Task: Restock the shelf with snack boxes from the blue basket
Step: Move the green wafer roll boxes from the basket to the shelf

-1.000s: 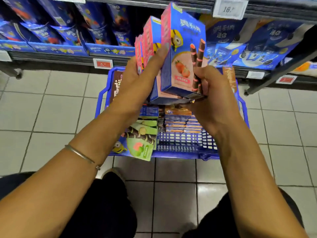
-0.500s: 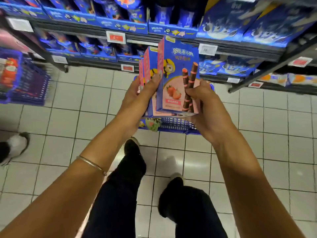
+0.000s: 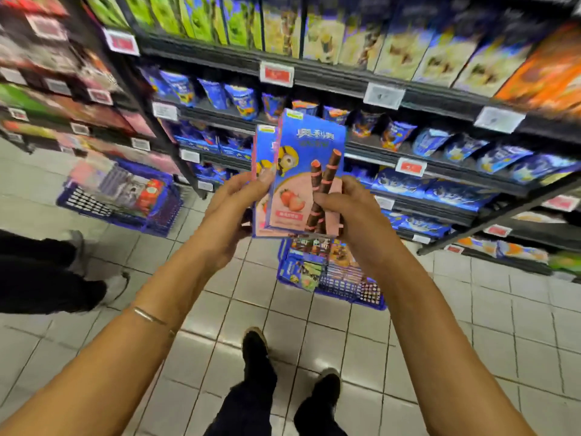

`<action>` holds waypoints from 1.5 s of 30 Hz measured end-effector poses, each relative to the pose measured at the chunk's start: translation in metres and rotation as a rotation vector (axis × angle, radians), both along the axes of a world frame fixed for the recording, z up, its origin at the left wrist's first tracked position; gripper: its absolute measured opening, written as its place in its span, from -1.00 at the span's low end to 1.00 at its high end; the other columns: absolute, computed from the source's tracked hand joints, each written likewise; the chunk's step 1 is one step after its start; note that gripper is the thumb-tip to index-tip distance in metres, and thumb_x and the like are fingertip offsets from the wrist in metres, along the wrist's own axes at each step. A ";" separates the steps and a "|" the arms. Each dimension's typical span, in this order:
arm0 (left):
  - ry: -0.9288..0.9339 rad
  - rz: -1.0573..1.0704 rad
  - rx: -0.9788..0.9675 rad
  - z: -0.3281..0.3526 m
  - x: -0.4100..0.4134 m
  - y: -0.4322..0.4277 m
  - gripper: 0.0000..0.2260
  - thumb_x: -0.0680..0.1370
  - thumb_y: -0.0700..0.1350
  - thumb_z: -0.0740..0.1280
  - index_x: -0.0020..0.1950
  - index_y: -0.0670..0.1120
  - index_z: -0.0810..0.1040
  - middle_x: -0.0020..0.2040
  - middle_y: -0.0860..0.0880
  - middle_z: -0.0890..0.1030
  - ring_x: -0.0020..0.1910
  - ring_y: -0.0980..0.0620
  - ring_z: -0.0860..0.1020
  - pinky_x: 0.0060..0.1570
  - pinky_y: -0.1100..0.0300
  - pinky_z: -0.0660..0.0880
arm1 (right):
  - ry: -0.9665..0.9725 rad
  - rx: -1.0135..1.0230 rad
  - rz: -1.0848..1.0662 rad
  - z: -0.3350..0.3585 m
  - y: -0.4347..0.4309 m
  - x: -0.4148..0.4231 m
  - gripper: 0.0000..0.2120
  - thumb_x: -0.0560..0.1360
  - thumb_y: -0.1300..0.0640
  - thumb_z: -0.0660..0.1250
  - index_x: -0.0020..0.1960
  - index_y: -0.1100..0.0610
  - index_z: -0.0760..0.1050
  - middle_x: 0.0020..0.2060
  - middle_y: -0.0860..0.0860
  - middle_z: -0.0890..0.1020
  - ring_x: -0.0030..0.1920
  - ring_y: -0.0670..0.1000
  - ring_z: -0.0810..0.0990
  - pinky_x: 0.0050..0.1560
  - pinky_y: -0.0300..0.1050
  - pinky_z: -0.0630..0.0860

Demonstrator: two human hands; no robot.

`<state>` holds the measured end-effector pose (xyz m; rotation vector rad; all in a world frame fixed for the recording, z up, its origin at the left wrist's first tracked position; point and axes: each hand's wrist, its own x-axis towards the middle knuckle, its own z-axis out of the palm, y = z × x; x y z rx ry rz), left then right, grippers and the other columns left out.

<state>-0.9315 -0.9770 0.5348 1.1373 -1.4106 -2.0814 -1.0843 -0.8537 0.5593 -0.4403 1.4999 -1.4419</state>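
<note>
**A:** What fills the far side?

**B:** A dark shelf (image 3: 408, 99) of several tiers, running from far left to far right. Tall green and yellow cartons stand on top and blue bags on the tiers below. Price tags (image 3: 276, 73) are clipped to the rails.

**A:** And underfoot?

**B:** Pale floor tiles (image 3: 471, 325). Another person's dark trouser legs (image 3: 37, 272) stand at the left edge.

**A:** The baskets?

**B:** There are two, both on the floor. A second basket (image 3: 125, 209), loaded with goods, sits far left. The blue basket (image 3: 349, 291) lies at the foot of the shelf, just beyond the wearer's dark shoes (image 3: 256, 344). It is packed with cartons and partly hidden by the hands.

**A:** Where are the snack boxes?

**B:** The snack boxes (image 3: 301, 171) are held upright in the air, stacked front to back, above the blue basket and before the middle tiers. The fronts are blue and pink, with printed strawberries and wafer sticks. I see at least two but can't count them exactly.

**A:** Who holds them?

**B:** Both hands. The left hand (image 3: 232, 209) grips the stack's left edge, with one of its fingers (image 3: 265, 177) pressed on a front face. The right hand (image 3: 358, 212) clasps the right edge, its fingers (image 3: 327, 201) wrapped over the front.

**A:** Anything smaller?

**B:** A thin bracelet (image 3: 147, 314) on the left forearm.
</note>
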 end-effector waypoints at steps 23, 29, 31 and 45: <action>0.492 0.216 -0.484 0.225 0.019 -0.292 -0.56 0.51 0.01 0.41 0.24 -0.28 0.54 0.03 -0.17 0.68 -0.04 -0.17 0.64 0.01 -0.03 0.54 | 0.355 -0.494 0.062 0.236 -0.275 0.029 -0.69 0.50 0.13 0.46 0.08 0.33 0.49 -0.11 0.19 0.59 -0.11 0.12 0.56 -0.12 -0.06 0.45; 0.568 0.276 -0.634 0.274 0.000 -0.360 -0.51 0.38 0.14 0.46 0.17 -0.16 0.63 0.09 -0.19 0.71 0.00 -0.18 0.63 0.06 -0.08 0.55 | 0.395 -0.592 0.066 0.276 -0.333 -0.006 -0.88 0.55 0.21 0.39 0.06 0.21 0.55 -0.22 0.04 0.66 -0.23 0.00 0.62 -0.24 -0.12 0.55; 0.587 0.335 -0.743 0.290 -0.001 -0.384 -0.73 0.39 0.13 0.44 -0.04 -0.01 0.66 -0.18 0.06 0.69 -0.24 0.08 0.59 -0.17 0.18 0.56 | 0.409 -0.607 0.037 0.289 -0.349 -0.021 -0.84 0.55 0.22 0.39 0.11 0.24 0.55 -0.18 0.06 0.69 -0.20 0.03 0.67 -0.27 -0.06 0.63; 0.759 0.338 -0.788 0.328 0.023 -0.522 -0.94 0.48 0.05 0.38 -0.15 0.10 0.58 -0.11 0.02 0.54 -0.13 -0.06 0.54 -0.09 0.00 0.46 | 1.098 -0.479 -0.095 0.347 -0.576 -0.054 -0.71 0.49 0.02 0.49 0.05 0.00 0.39 -0.12 -0.06 0.61 -0.12 -0.04 0.61 -0.21 -0.04 0.55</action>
